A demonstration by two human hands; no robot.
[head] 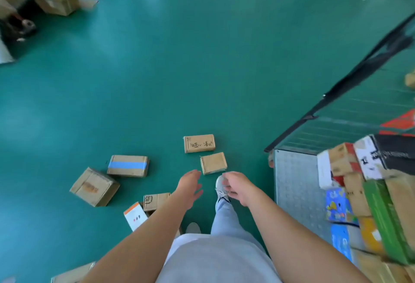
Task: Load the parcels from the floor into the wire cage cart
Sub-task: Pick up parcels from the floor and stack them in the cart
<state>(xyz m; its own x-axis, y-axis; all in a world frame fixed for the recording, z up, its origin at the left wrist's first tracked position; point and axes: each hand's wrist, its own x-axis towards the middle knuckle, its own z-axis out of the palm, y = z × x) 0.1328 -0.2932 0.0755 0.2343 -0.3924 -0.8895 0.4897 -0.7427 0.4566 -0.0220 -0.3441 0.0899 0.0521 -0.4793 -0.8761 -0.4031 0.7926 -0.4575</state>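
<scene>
Two bare hands reach down, holding nothing: left hand [189,182] with fingers relaxed and spread, right hand [235,185] loosely curled. Small brown parcel [213,162] lies on the green floor [157,80] just beyond both, inscribed parcel [199,143] close behind it. Wire cage cart [296,193] stands right, stacked boxes [368,193] inside. Open floor extends ahead.

Teal-green floor [157,69], brown cardboard parcel [128,166] with a blue stripe, green box [386,219] in the cart.
</scene>
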